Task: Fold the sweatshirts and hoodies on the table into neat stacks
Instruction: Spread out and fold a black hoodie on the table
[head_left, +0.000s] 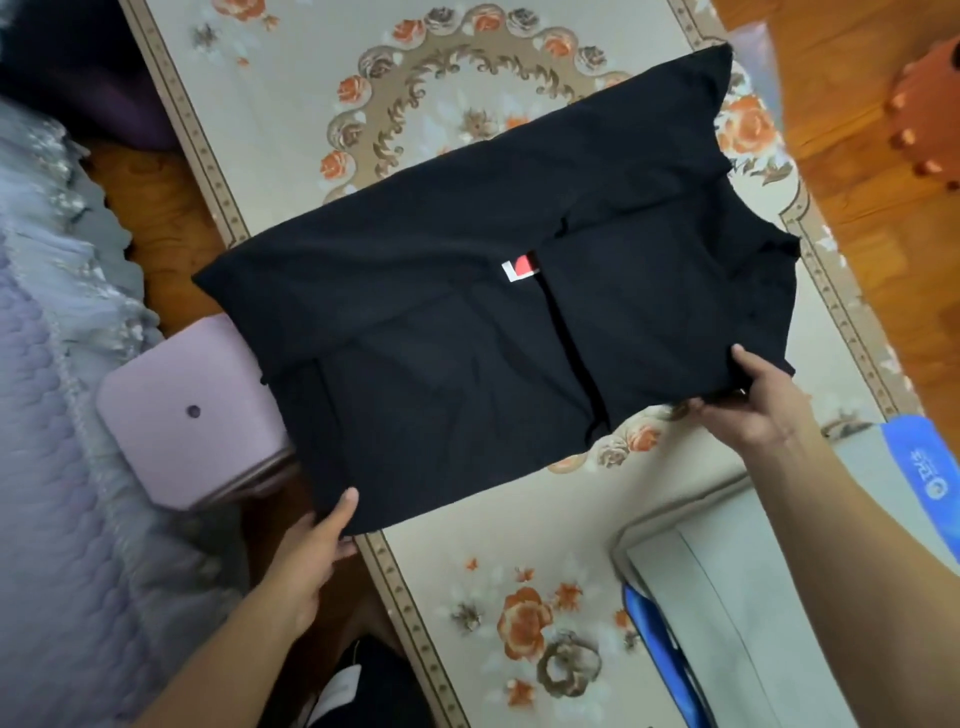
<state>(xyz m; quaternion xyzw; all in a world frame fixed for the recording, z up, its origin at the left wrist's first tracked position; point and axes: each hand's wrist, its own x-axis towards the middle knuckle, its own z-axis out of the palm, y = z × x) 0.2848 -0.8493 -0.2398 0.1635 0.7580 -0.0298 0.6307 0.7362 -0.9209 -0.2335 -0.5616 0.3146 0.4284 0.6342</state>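
Observation:
A black sweatshirt (467, 322) lies spread across a floral tablecloth (519, 597), with both sleeves folded in over its back. A small red and white label (521, 266) shows near its middle. My left hand (322, 535) grips the near left corner of the garment, thumb on top of the cloth. My right hand (753, 400) pinches the near right corner, thumb on top and fingers under the edge. The far right end of the sweatshirt reaches toward the table's far side.
A pink stool (192, 415) stands left of the table, partly under the sweatshirt. A lilac quilted bedspread (62, 415) fills the left. A grey folded cloth with a blue bag (727, 597) lies at the near right. An orange stool (930, 114) stands on the wooden floor.

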